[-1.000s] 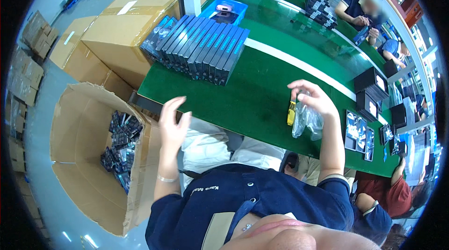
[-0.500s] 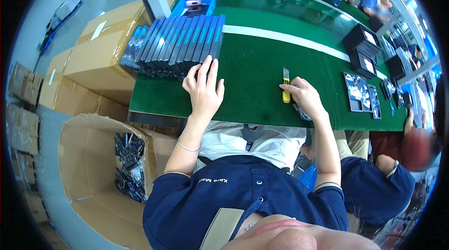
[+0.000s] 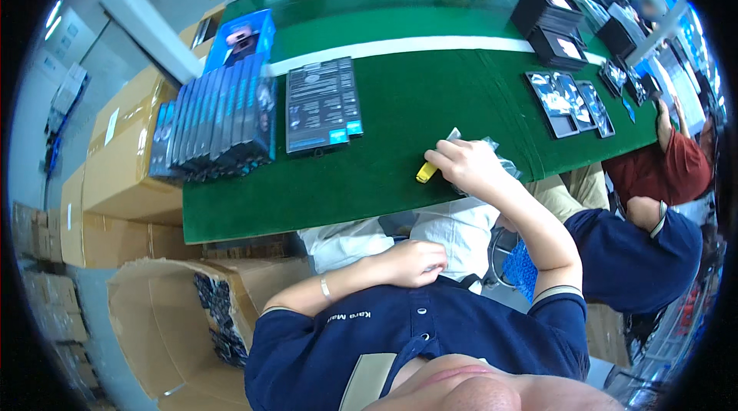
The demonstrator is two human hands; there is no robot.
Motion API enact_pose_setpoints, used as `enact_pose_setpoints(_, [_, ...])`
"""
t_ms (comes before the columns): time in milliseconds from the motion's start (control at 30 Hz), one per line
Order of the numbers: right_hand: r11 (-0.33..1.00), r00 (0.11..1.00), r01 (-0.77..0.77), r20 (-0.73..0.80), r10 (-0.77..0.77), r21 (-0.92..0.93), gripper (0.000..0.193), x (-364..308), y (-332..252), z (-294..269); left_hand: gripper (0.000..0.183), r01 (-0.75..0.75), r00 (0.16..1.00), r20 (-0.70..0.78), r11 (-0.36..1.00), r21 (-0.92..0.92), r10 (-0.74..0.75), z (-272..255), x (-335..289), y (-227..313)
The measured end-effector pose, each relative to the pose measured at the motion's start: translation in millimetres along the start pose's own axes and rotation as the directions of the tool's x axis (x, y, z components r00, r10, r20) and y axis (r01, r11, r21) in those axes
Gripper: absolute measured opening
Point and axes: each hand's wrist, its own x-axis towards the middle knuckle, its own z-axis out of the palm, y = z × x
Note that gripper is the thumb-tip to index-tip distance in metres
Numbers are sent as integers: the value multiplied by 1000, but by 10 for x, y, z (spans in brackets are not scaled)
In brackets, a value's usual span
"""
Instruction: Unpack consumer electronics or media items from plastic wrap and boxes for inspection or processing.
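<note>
Green workbench [image 3: 403, 99]: just right of the flat-lying dark package [image 3: 319, 103], right hand [image 3: 469, 165] grips a yellow-handled knife [image 3: 425, 173], probably light, stiff, sharp-bladed, best held by its handle; left hand [image 3: 419, 263] curls well bodyward of that package, can't tell if holding anything.

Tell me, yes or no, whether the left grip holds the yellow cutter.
No, the yellow cutter is in the right grip over the green table, while the left grip is by the navy shirt.
</note>
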Motion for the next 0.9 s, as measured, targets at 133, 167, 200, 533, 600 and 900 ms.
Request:
enact_pose_setpoints(133, [999, 975, -40, -217, 41, 5, 29, -3, -104, 89, 50, 442, 876, -339, 850, 287, -342, 603, 467, -1161])
enact_pose_setpoints(167, [998, 953, -63, -297, 59, -3, 29, -20, -78, 90, 47, 511, 789, -588, 723, 466, -178, 668, 601, -1423])
enact_pose_setpoints(200, [998, 927, -70, -368, 67, 5, 28, -61, -54, 140, 47, 489, 802, -576, 725, 484, -158, 665, 641, -1503])
enact_pose_setpoints(533, [972, 837, -174, -497, 231, 160, 17, 16, 8, 185, 36, 371, 927, 89, 927, -62, -365, 542, 712, -1849])
enact_pose_setpoints(600, [960, 832, -203, -483, 272, 193, 16, -5, -18, 171, 34, 396, 912, 202, 896, -201, -358, 583, 667, -1845])
enact_pose_setpoints(900, [840, 716, -164, -524, 462, 517, 20, -75, -11, 114, 20, 111, 947, 276, 974, 197, -164, 133, 145, 27])
